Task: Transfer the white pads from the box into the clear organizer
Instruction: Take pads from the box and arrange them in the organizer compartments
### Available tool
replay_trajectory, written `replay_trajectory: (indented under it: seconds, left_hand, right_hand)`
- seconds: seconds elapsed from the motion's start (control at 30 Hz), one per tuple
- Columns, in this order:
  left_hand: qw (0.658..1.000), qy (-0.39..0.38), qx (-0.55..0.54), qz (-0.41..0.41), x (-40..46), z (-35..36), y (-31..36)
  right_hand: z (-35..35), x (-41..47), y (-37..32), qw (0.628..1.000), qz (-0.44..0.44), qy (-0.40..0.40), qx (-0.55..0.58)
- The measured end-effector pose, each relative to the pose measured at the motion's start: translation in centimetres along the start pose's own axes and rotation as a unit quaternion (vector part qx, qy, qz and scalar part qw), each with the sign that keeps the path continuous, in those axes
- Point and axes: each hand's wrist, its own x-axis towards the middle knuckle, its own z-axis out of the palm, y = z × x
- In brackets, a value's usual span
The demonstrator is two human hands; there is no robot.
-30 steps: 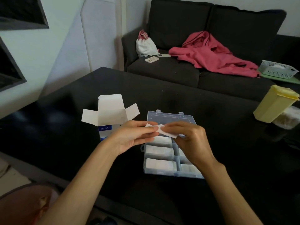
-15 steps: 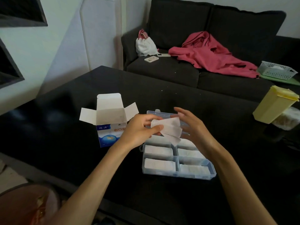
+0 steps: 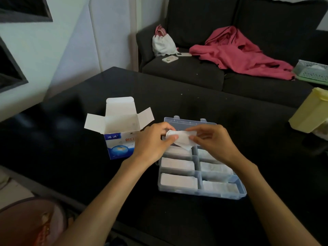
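Looking down: a black table (image 3: 195, 96), seen from the person's head, both bare forearms reaching in from the bottom edge.
Far left: a pale wall with dark framed shapes at the edge; a reddish rounded object (image 3: 30, 222) at the bottom corner, too blurred to name.
Box: a small white and blue cardboard box (image 3: 119, 139) stands upright on the table left of centre, all its top flaps folded open; its contents cannot be seen.
Left hand: the left hand (image 3: 152, 144) is just right of the box, fingers curled, thumb and fingertips pinching the left end of a white pad (image 3: 181, 138).
White pad: held in the air between both hands, above the far end of the organizer, slightly crumpled.
Right hand: the right hand (image 3: 211, 141) pinches the pad's right end with curled fingers.
Organizer: a clear plastic organizer (image 3: 198, 191) lies flat under the hands, lid open toward the far side; its visible compartments, in two columns, each hold white pads (image 3: 178, 181).
Behind: a dark sofa (image 3: 186, 75) carrying a white drawstring bag (image 3: 163, 44), two phones, a pink garment (image 3: 239, 54) and a green basket (image 3: 312, 71).
Far right: a pale yellow lidded container (image 3: 312, 110) on the table's edge.
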Motion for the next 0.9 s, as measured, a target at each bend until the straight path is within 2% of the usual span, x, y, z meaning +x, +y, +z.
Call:
replay_trajectory:
  seconds: [0.1,0.3,0.43,0.63,0.77,0.9]
  left_hand:
    - [0.999,-0.018,0.024,-0.012,0.1,0.3,0.1]
    - [0.989,-0.065,0.126,-0.033,0.0,0.5,-0.7]
    - [0.983,-0.059,0.173,-0.018,-0.1,0.6,-0.8]
    - [0.985,-0.054,0.158,-0.031,-0.3,0.5,-0.7]
    - [0.982,-0.073,0.174,-0.023,-0.4,0.4,-0.9]
    - [0.98,-0.102,0.172,-0.015,-0.3,0.7,-1.1]
  right_hand:
    - [-0.1,0.0,0.3,1.0,-0.012,-0.002,-0.026]
    - [1.1,0.1,1.3,0.994,0.021,-0.046,-0.093]
    - [1.6,0.4,1.7,0.987,0.025,-0.069,-0.143]
    - [1.9,0.5,1.5,0.981,0.035,-0.089,-0.168]
    - [1.9,0.6,1.3,0.983,0.056,-0.068,-0.158]
    - [2.1,0.5,1.1,0.969,0.056,-0.043,-0.235]
